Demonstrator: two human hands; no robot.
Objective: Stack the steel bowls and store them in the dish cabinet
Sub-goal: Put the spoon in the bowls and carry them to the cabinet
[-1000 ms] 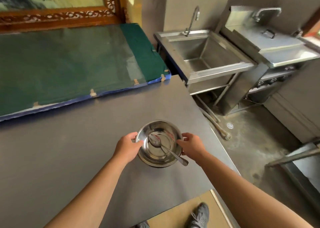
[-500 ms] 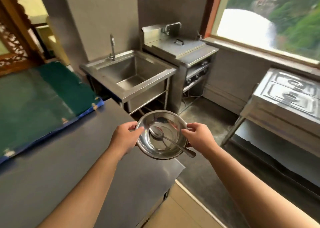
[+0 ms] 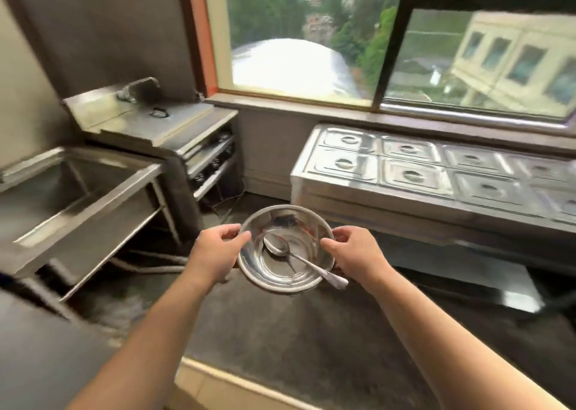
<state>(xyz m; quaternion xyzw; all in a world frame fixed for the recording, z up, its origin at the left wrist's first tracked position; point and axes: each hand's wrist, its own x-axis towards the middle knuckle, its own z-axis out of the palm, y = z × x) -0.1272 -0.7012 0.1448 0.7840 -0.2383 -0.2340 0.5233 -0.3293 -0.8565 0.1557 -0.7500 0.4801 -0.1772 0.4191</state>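
I hold a stack of steel bowls [image 3: 280,272] in the air in front of me, over the dark floor. Thin rim edges under the top bowl show that more than one is nested. A steel spoon [image 3: 296,256] lies inside the top bowl, its handle sticking out over the right front rim. My left hand [image 3: 215,253] grips the left rim with the thumb on top. My right hand [image 3: 352,253] grips the right rim the same way. No dish cabinet is in view.
A steel sink [image 3: 62,197] stands at the left, with a lidded steel unit [image 3: 149,125] behind it. A long steel counter with several lidded pans [image 3: 436,169] runs under the window at the right. A grey table corner [image 3: 40,347] is at lower left.
The bowls have been lifted off the grey table and carried rightward. The view has swung right, from the table and green mat to the window and the steel counter.
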